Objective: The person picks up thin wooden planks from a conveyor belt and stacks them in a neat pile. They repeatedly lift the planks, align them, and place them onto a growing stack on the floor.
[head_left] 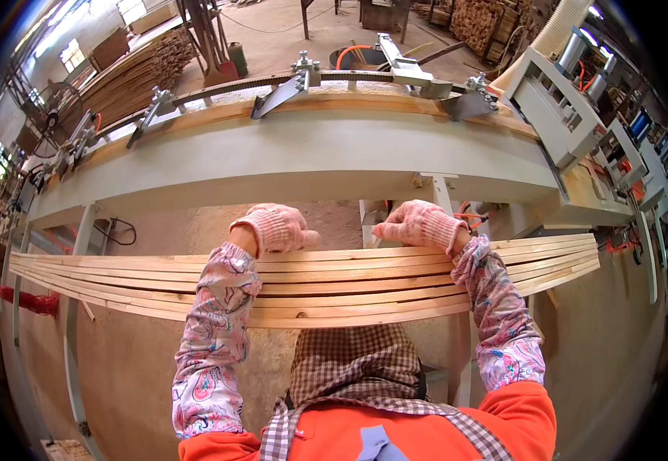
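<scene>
The left hand (271, 227) and the right hand (420, 223), both in pink gloves, are closed over the far edge of a bundle of long wooden slats (303, 280). The fingers are curled around the top slats. The bundle lies flat across both forearms, just in front of the grey machine (311, 154).

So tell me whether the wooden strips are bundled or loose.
Loose: the wooden strips lie side by side, no tie visible, left hand and right hand on them.
</scene>
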A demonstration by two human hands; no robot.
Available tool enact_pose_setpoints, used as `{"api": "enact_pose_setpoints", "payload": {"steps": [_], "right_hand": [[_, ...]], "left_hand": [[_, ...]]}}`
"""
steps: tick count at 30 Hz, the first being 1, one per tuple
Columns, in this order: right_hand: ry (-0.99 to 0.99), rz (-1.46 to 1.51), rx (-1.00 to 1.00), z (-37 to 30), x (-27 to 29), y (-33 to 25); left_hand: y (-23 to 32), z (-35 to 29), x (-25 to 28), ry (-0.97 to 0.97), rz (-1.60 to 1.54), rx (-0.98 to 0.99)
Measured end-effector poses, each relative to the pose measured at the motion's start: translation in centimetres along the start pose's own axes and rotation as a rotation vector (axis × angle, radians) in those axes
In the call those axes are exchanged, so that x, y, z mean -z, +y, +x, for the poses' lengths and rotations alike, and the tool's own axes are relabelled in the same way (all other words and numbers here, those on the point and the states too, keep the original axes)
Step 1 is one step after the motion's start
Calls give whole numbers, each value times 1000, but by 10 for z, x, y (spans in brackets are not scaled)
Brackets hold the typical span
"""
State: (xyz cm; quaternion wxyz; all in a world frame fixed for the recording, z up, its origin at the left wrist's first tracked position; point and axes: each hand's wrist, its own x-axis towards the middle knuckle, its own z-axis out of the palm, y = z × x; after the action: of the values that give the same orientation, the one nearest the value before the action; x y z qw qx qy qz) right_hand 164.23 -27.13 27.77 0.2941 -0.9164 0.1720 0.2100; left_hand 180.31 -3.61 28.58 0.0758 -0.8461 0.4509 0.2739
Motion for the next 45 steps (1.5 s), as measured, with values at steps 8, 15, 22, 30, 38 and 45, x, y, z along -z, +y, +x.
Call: {"api": "enact_pose_setpoints", "payload": {"steps": [8, 15, 22, 30, 38, 45], "right_hand": [[-85, -150, -38, 4, 4, -11], [-50, -12, -123, 2, 10, -11], [45, -483, 160, 16, -6, -17], [716, -403, 620, 15, -10, 2], [569, -469, 266, 28, -13, 14], [372, -564, 122, 20, -4, -1]], "left_hand": [[0, 16, -10, -55, 20, 49], [7, 16, -8, -166, 55, 73], [12, 10, -3, -84, -19, -27], [12, 19, -4, 462, -94, 39], [-5, 34, -16, 636, 22, 246], [-10, 38, -14, 487, -32, 225]]}}
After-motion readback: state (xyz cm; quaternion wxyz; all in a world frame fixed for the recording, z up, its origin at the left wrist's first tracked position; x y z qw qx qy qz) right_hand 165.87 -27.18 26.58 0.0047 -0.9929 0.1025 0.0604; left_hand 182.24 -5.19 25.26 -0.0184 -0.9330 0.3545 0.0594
